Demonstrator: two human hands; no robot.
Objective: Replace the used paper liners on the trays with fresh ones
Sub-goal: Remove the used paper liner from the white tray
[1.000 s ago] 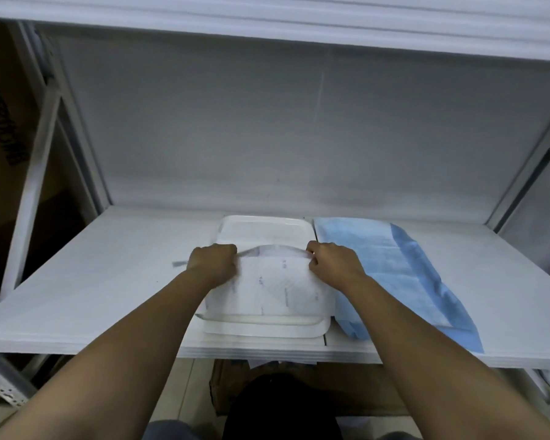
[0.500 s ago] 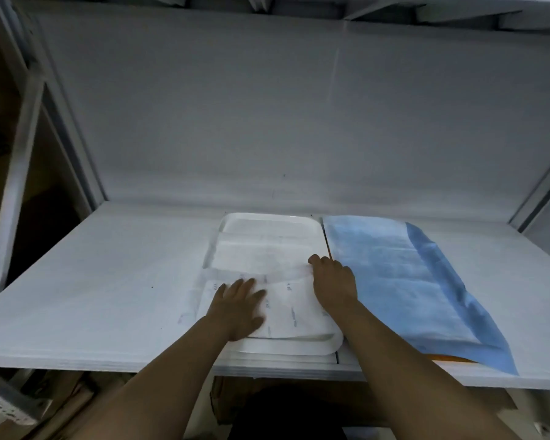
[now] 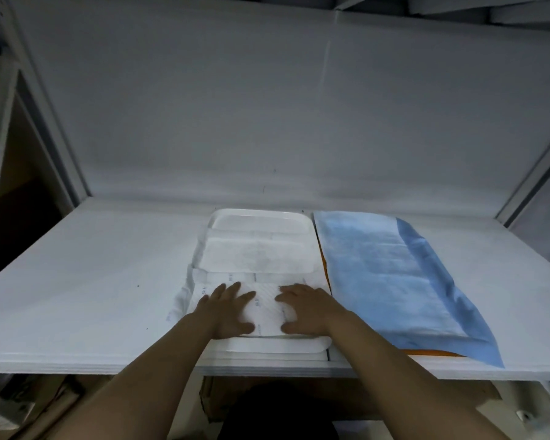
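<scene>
Pressing liner [image 3: 261, 258] (print unreadable) flat

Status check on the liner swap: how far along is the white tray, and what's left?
Looks done: a white paper liner already lies in the white tray. In hand: the left hand and right hand press flat on its near part, smoothing it; the left edge is rumpled over the rim. Left: seating that edge. The blue sheet beside it covers something orange, possibly another tray.

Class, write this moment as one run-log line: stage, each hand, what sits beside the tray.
stage: smoothing liner | left hand: flat on paper liner | right hand: flat on liner | white tray: on shelf | beside: blue sheet
</scene>
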